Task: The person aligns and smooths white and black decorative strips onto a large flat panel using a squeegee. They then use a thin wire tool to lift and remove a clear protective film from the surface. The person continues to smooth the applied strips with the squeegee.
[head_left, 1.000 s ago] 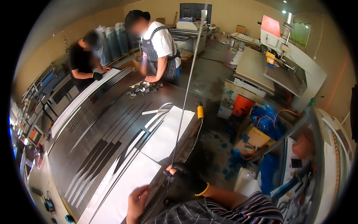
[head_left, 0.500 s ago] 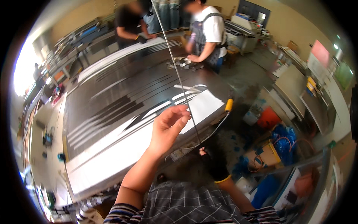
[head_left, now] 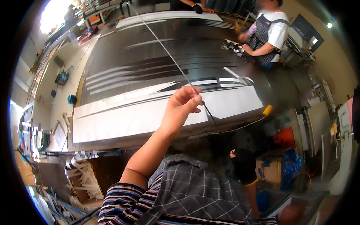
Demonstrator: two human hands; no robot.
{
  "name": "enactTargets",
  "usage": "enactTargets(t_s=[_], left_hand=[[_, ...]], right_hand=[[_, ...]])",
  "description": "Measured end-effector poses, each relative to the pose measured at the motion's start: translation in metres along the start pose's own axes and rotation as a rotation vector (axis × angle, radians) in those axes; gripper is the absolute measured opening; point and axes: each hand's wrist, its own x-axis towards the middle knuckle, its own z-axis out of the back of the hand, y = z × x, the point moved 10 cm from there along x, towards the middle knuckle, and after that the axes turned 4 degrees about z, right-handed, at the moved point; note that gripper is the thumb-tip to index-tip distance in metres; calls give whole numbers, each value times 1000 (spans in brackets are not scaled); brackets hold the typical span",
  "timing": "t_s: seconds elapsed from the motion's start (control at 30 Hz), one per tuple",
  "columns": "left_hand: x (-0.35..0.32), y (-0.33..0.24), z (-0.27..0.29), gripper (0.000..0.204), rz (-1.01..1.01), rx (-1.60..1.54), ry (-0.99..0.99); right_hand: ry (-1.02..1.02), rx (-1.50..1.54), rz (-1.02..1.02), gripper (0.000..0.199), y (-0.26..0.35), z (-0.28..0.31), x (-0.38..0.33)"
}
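Observation:
My bare left hand (head_left: 180, 107) pinches a long, thin, pale strip (head_left: 161, 45) between thumb and fingertips. The strip slants across the view, its far end at the top left, its near part dark beyond my fingers. Low on the right, my right hand (head_left: 243, 165) wears a black glove with a yellow cuff edge. Its bare fingertips are drawn together; whether they hold the strip's dark near end cannot be made out. Under my left hand a white sheet (head_left: 112, 120) lies along the near edge of a dark worktable (head_left: 138, 58).
Dark and white strips (head_left: 123, 75) lie on the table. A yellow handle (head_left: 267, 110) with a cable sits at its right corner. Two co-workers stand at the far side, one in a striped apron (head_left: 264, 41). Below left is a box of white scraps (head_left: 90, 183).
The view has swung, so the table sits higher and more of its left side shows. My right hand has moved away from my left, lower and to the right. My left hand stays on the strip.

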Motion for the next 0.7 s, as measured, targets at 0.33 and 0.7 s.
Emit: enactTargets(t_s=[0.33,0.7], left_hand=[[-41,3,68,9,-5,-129,-146],[-72,4,84,12,-11,-137,-154]], right_hand=[[259,276,-511,15,-51,-10,6],[328,234,-511,18,-62,23,13]])
